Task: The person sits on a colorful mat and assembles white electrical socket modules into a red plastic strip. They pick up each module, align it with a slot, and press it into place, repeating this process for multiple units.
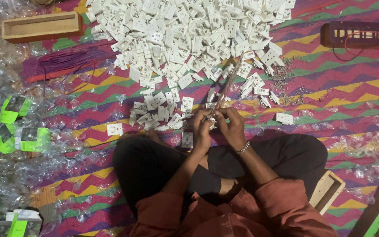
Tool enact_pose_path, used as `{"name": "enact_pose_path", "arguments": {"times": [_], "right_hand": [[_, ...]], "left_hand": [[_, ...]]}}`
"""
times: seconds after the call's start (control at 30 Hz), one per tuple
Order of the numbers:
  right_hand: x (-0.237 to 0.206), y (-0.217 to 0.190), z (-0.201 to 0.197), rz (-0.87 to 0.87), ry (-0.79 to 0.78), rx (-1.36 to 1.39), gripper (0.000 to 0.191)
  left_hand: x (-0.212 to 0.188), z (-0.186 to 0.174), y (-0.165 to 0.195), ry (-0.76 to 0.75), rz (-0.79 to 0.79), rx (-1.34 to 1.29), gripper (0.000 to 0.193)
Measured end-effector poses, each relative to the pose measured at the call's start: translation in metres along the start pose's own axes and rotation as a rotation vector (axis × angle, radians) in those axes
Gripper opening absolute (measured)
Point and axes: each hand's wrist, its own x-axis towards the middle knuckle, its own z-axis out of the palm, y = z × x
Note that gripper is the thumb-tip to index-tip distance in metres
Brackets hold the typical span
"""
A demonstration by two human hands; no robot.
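I sit cross-legged on a striped mat. My left hand (202,130) and my right hand (232,126) meet in front of my knees, both closed around a small white socket part (212,121). A long thin screwdriver (227,83) rises from between the hands and points away from me; which hand grips it I cannot tell. A bracelet sits on my right wrist. A big heap of white socket plates (189,35) lies just beyond the hands.
Small screws (286,83) lie scattered right of the heap. A wooden tray (40,26) stands far left, a dark slotted box (360,34) far right. Clear plastic wrappers and green-backed packages (18,127) cover the left side. A wooden block (327,191) rests by my right knee.
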Motion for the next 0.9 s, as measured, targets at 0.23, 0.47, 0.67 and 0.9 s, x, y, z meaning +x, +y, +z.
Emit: {"name": "enact_pose_path", "arguments": {"times": [0.23,0.47,0.67,0.9], "right_hand": [[0.0011,0.0018,0.0006,0.156,0.004,0.343,0.020],[0.0013,0.0024,-0.0045,0.094,-0.042,0.137,0.008],[0.0032,0.0063,-0.0060,0.110,-0.082,0.206,0.008],[0.0017,0.0063,-0.0012,0.034,-0.050,0.107,0.007]], "left_hand": [[0.0024,0.0004,0.0002,0.018,-0.022,-0.079,0.026],[0.0021,0.0013,0.0020,0.029,-0.014,-0.068,0.032],[0.0012,0.0003,0.0034,0.039,0.033,0.042,0.036],[-0.0008,0.0012,0.0017,-0.019,0.056,0.020,0.036]]}}
